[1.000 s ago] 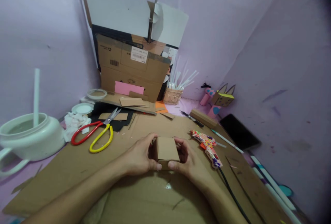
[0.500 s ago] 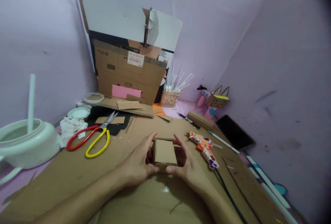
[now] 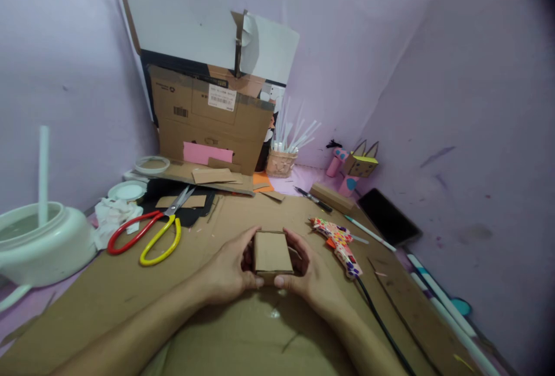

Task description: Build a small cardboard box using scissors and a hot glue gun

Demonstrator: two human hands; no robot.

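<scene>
Between both hands is a small cardboard box (image 3: 273, 253), its flat brown top facing up. My left hand (image 3: 237, 267) grips its left side, with the thumb on the near face. My right hand (image 3: 304, 265) closes on the right side, its thumb also on the near edge. Several fingertips are hidden behind the box. To the right lies a flower-patterned hot glue gun (image 3: 338, 243), its nozzle pointing away to the left and its black cord running toward me. Scissors (image 3: 162, 222) with one red and one yellow handle lie open on the left.
A cardboard sheet (image 3: 217, 330) covers the work surface. At left stands a white pot (image 3: 52, 243) with a white stick. Large folded cardboard (image 3: 208, 115) leans at the back beside a basket of glue sticks (image 3: 281, 163). A pen (image 3: 313, 198) and a dark tablet (image 3: 388, 218) lie right.
The whole view has shifted slightly, so most things appear a little further left. Both hands keep hold of the box, and the right fingers sit closer against its side.
</scene>
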